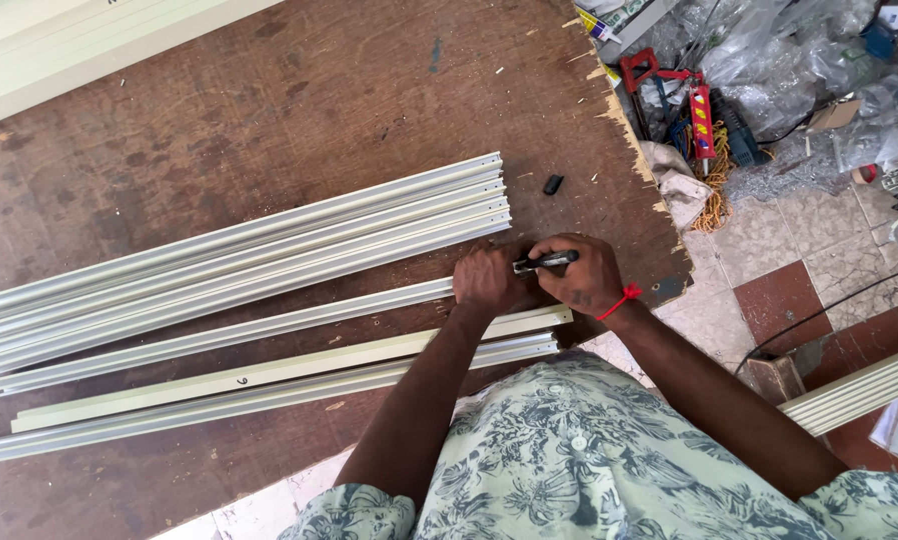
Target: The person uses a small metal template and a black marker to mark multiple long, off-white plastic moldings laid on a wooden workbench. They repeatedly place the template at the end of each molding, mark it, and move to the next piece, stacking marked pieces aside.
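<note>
Head view: at the brown table's five o'clock edge, the left hand presses closed on an aluminium rail's end, while the right hand's grip closes around a black marker; stacked rails lie at nine o'clock.

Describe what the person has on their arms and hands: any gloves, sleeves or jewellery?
No gloves: both the left hand and the right hand are bare. A thin red string band circles the right wrist. The forearms are uncovered; a short-sleeved shirt, pale green with a dark floral print, ends near the elbows.
</note>
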